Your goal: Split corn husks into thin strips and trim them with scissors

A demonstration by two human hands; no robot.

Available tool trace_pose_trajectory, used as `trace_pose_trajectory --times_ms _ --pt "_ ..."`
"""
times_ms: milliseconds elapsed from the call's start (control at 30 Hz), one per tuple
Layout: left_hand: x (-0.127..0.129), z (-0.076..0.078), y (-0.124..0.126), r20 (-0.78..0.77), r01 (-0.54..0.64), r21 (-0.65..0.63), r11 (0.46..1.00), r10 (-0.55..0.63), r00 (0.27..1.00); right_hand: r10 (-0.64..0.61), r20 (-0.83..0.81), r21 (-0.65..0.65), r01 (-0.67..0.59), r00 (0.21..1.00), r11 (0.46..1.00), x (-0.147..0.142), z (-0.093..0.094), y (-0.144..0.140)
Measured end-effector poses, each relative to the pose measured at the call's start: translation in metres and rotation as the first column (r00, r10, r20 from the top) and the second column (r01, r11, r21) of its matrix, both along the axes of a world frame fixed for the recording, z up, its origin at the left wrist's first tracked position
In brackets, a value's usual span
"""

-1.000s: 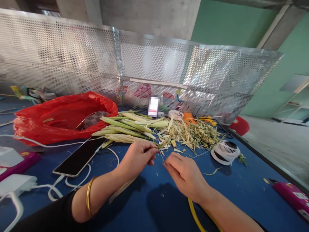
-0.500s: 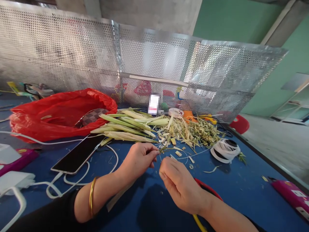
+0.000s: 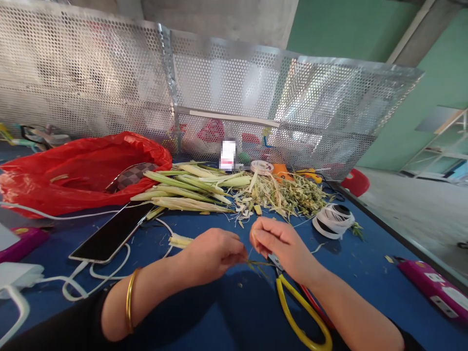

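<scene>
My left hand pinches a thin green-and-pale plant stalk low over the blue table. The stalk's pale end pokes out to the left of my fist. My right hand is closed beside it, fingertips close to the left hand, pinching a thin strand of the same stalk. Scissors with yellow and red handles lie on the table under my right wrist. A heap of long green stalks and a pile of trimmed shreds lie just beyond my hands.
A red plastic bag lies at the left, with a phone on a white cable in front. A spool of white tape sits to the right, a pink case near the right edge. A perforated metal screen closes the back.
Both hands have come closer to me and lower with the stalk. The right hand rose beside the left, uncovering the scissors. The stalk's pale end now shows left of my fist.
</scene>
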State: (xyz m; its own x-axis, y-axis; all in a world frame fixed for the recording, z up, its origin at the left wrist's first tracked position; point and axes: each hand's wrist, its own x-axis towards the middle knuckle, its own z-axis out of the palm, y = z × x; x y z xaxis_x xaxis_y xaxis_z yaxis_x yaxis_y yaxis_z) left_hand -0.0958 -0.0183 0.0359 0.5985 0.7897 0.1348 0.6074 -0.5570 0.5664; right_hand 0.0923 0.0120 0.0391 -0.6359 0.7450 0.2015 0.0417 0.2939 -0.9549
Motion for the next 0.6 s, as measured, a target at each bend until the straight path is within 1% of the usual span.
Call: trace_pose_trajectory --times_ms 67,100,133,200,267,300,367,433,500,533,567,600 --pt "-0.001 0.005 -0.001 0.085 0.038 -0.097 0.995 -0.029 0.996 -0.013 -0.119 -0.173 -0.008 0.993 0.985 0.000 -0.002 0.007" --pt "-0.001 0.007 -0.001 0.131 0.043 -0.147 0.988 -0.024 0.991 -0.032 -0.178 -0.259 -0.015 0.983 0.966 0.000 -0.004 0.010" --pt "-0.001 0.009 -0.002 0.175 0.044 -0.193 0.980 -0.010 0.984 -0.056 -0.231 -0.344 -0.027 0.971 0.939 -0.001 -0.007 0.012" --pt "0.000 0.010 -0.002 0.248 0.023 -0.253 0.967 0.042 0.968 -0.122 -0.303 -0.500 -0.049 0.945 0.865 -0.003 -0.014 0.016" --pt "0.001 0.009 0.000 0.289 -0.051 -0.258 0.965 0.127 0.949 -0.194 -0.321 -0.605 -0.043 0.927 0.795 -0.007 -0.021 0.017" --pt "0.001 0.008 0.001 0.299 -0.111 -0.246 0.963 0.184 0.936 -0.222 -0.314 -0.637 -0.031 0.923 0.771 -0.009 -0.024 0.017" --pt "0.002 0.006 0.003 0.314 -0.243 -0.220 0.945 0.304 0.899 -0.249 -0.296 -0.669 -0.014 0.922 0.743 -0.013 -0.027 0.015" --pt "0.001 0.005 0.004 0.331 -0.346 -0.202 0.916 0.396 0.856 -0.255 -0.304 -0.678 -0.021 0.918 0.735 -0.016 -0.029 0.010" --pt "0.001 0.004 0.006 0.355 -0.407 -0.191 0.893 0.449 0.820 -0.249 -0.319 -0.659 -0.025 0.914 0.752 -0.020 -0.030 0.004" --pt "0.001 0.002 0.006 0.367 -0.422 -0.190 0.887 0.462 0.807 -0.243 -0.316 -0.628 -0.010 0.917 0.778 -0.021 -0.030 0.000" --pt "0.001 0.001 0.006 0.374 -0.428 -0.192 0.883 0.469 0.800 -0.236 -0.300 -0.578 0.021 0.924 0.816 -0.022 -0.030 -0.003" --pt "0.001 -0.001 0.007 0.378 -0.429 -0.195 0.882 0.471 0.797 -0.225 -0.267 -0.497 0.066 0.937 0.865 -0.022 -0.030 -0.006"
